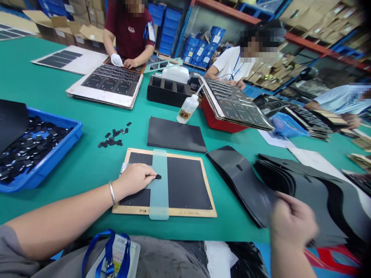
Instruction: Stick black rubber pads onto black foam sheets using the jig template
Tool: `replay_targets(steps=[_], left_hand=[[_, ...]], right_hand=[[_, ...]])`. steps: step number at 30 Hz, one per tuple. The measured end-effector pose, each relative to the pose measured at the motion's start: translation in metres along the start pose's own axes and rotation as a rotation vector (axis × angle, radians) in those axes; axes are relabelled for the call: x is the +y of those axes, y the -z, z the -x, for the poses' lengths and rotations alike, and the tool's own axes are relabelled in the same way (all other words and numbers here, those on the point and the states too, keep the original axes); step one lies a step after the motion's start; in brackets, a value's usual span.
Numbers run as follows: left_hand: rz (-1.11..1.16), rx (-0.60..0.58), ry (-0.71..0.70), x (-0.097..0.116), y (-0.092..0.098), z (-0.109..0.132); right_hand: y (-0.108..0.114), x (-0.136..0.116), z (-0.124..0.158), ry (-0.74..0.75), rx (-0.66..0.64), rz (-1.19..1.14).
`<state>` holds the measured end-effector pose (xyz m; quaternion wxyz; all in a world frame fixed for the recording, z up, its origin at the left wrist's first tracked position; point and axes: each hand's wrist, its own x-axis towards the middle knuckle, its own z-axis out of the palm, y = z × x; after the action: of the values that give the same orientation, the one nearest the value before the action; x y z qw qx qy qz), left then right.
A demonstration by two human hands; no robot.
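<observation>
My left hand is closed in a pinch on a small black piece. It rests over a translucent pale green strip, which lies across a black sheet in a tan-edged board. My right hand is smeared by motion. Its fingers are closed at the curled edge of the top black sheet on a stack to the right of the board. On that sheet lies a small dark piece.
Loose black pieces lie left of a flat black stack. A blue tray of black pieces stands at left. Behind are a white bottle, a black divided box and a red bin. People work across the table.
</observation>
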<state>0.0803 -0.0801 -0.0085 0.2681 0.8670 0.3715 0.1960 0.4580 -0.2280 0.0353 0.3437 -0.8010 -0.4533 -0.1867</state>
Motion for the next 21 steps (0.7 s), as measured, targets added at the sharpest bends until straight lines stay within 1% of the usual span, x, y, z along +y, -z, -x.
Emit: replay_targets(steps=[1,2,3,5,6,8,9,11,15,21], left_hand=[[0.003,0.0,0.002,0.0,0.0,0.0],[0.008,0.0,0.004,0.0,0.0,0.0],[0.018,0.001,0.004,0.0,0.0,0.0],[0.043,0.007,-0.004,-0.001,0.001,0.001],[0.053,0.008,-0.011,-0.001,0.001,0.0],[0.055,0.008,-0.025,-0.001,0.001,0.0],[0.048,0.005,-0.032,-0.001,0.0,-0.001],[0.025,-0.003,-0.043,0.0,0.0,-0.002],[-0.032,-0.004,-0.071,0.002,-0.004,-0.002],[-0.098,0.017,-0.097,0.003,-0.009,0.0]], right_hand=[[-0.012,-0.018,0.002,0.156,-0.077,-0.047],[-0.024,-0.04,0.006,0.361,-0.275,-0.121],[-0.036,-0.065,0.013,0.512,-0.421,-0.176],[-0.055,-0.113,0.03,0.692,-0.63,-0.173],[-0.063,-0.133,0.038,0.759,-0.72,-0.173],[-0.073,-0.158,0.051,0.83,-0.847,-0.156],[-0.076,-0.164,0.054,0.841,-0.887,-0.144],[-0.078,-0.166,0.056,0.838,-0.919,-0.119],[-0.079,-0.16,0.051,0.812,-0.939,-0.102],[-0.079,-0.162,0.052,0.782,-0.967,-0.115]])
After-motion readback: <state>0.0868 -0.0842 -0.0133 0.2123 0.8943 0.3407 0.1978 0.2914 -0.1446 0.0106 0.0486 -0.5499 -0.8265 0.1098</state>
